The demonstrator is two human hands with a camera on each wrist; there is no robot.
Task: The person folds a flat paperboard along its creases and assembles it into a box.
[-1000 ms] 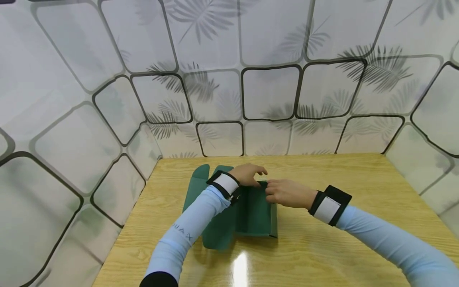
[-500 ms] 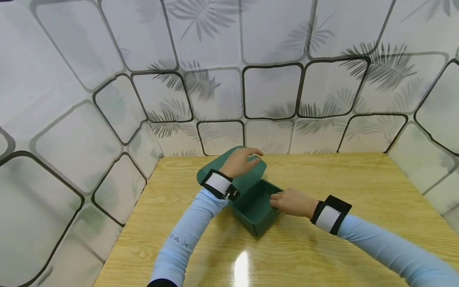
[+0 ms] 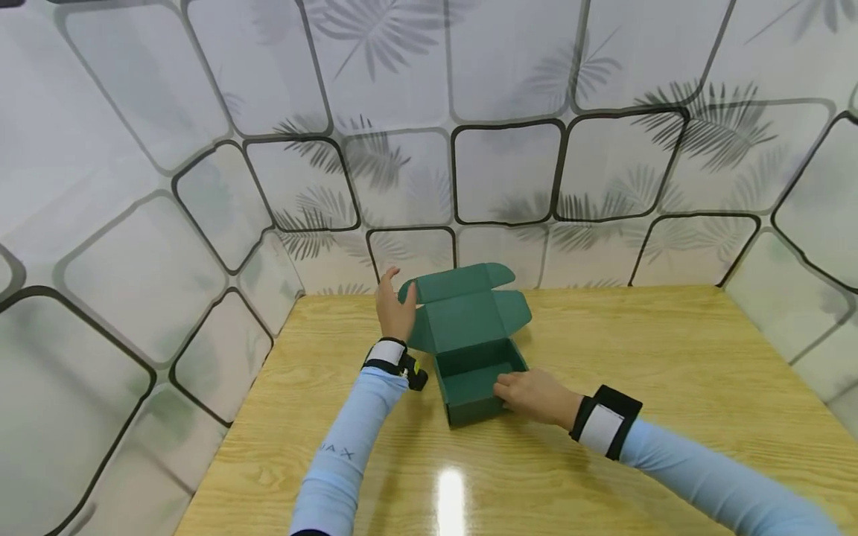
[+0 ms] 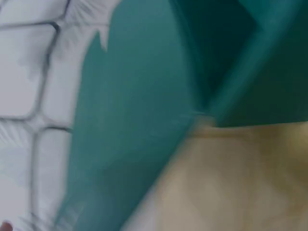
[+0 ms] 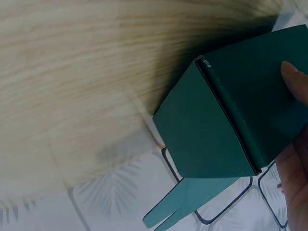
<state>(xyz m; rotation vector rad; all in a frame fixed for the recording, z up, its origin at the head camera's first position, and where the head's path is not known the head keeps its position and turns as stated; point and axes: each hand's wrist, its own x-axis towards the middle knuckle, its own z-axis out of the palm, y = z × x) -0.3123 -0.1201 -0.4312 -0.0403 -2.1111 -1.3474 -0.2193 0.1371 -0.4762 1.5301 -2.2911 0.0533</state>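
A green cardboard box [image 3: 469,411] stands on the table with its lid [image 3: 465,321] swung up and back, side flaps spread. Its inside shows no contents. My right hand [image 3: 538,396] grips the box's right wall near the front corner. In the right wrist view the thumb [image 5: 294,83] lies on the wall's outer face, with the other fingers over the rim. My left hand [image 3: 395,309] is raised at the lid's left edge, fingers apart and holding nothing. The lid [image 4: 130,106] fills much of the blurred left wrist view.
The wooden table [image 3: 623,342] extends on both sides of the box. A patterned curtain [image 3: 503,171] hangs along its far edge and both sides. Light glares off the tabletop near the front.
The box has been turned, so its lid now points to the back instead of the left. My left hand has left the lid and moved left. My right hand keeps its grip.
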